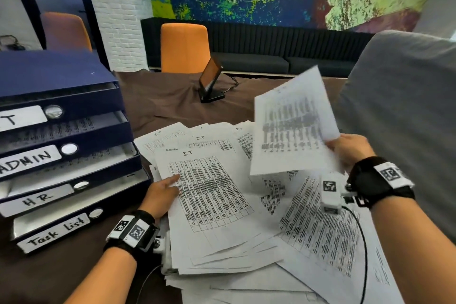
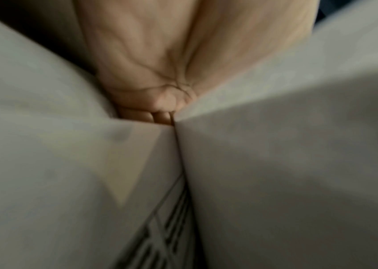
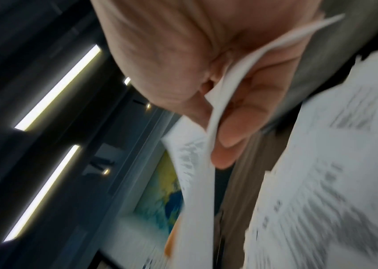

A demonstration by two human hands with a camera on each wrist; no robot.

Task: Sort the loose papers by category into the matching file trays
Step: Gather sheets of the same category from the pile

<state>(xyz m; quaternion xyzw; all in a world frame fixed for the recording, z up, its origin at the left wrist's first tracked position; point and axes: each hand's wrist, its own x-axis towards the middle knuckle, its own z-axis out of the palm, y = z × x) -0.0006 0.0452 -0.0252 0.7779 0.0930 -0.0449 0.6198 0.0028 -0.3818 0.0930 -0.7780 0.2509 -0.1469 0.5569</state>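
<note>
A blue stack of file trays (image 1: 61, 76) stands at the left, labelled IT (image 1: 19, 118), ADMIN (image 1: 29, 160), HR (image 1: 37, 201) and Task list (image 1: 54, 229). Loose printed papers (image 1: 320, 227) lie spread over the table before me. My left hand (image 1: 161, 192) holds the left edge of a bundle topped by a sheet headed IT (image 1: 209, 192), thumb on top. In the left wrist view, its fingers (image 2: 160, 116) are tucked between sheets. My right hand (image 1: 348, 149) pinches a blurred printed sheet (image 1: 291, 126) raised above the pile. The right wrist view shows this sheet (image 3: 197, 200) between thumb and fingers (image 3: 229, 145).
A small screen on a black stand (image 1: 211, 84) sits mid-table on the brown cloth (image 1: 167, 103). An orange chair (image 1: 185, 47) stands beyond it and a grey chair back (image 1: 399, 106) rises at the right. A black cable (image 1: 362, 242) runs across the papers.
</note>
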